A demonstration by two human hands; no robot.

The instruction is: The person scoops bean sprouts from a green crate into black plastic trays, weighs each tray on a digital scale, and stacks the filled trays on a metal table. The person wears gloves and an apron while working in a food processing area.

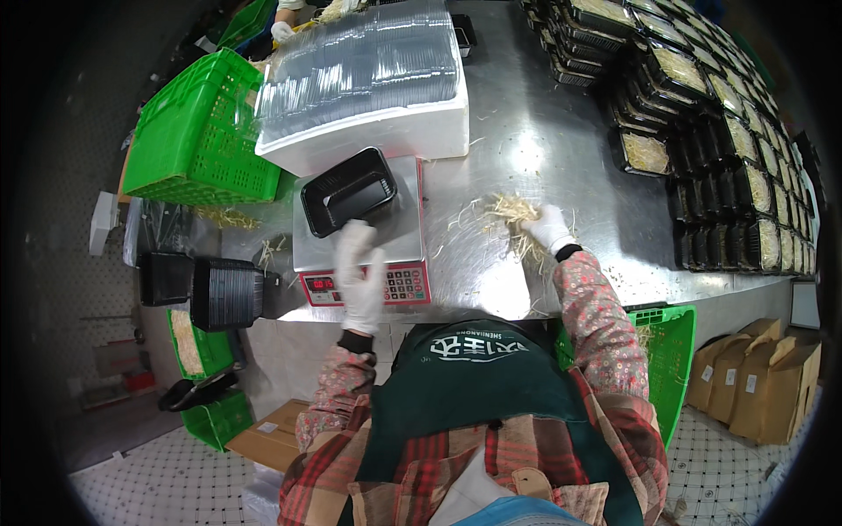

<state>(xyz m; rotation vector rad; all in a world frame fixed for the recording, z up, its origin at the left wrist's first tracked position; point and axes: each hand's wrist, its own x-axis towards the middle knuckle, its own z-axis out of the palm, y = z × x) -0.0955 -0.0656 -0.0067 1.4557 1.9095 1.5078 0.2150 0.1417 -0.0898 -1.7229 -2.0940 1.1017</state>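
My left hand [360, 279], in a white glove, is over the front of a red and silver digital scale [410, 243], its fingertips near the lower edge of a black plastic tray [348, 192]. That tray is tilted on the scale's plate and looks empty; whether my fingers touch it I cannot tell. On the steel table to the right, my right hand [550, 229], gloved too, has its fingers around a loose bunch of pale, stringy strands [513, 209]. More strands lie scattered around it.
Behind the scale stands a white foam box [368, 135] full of clear plastic lids [368, 66]. A green crate [204, 131] and nested black trays [227, 294] are at left. Filled, lidded trays [714, 85] are stacked at right. Another person's gloved hand [283, 31] shows at the top.
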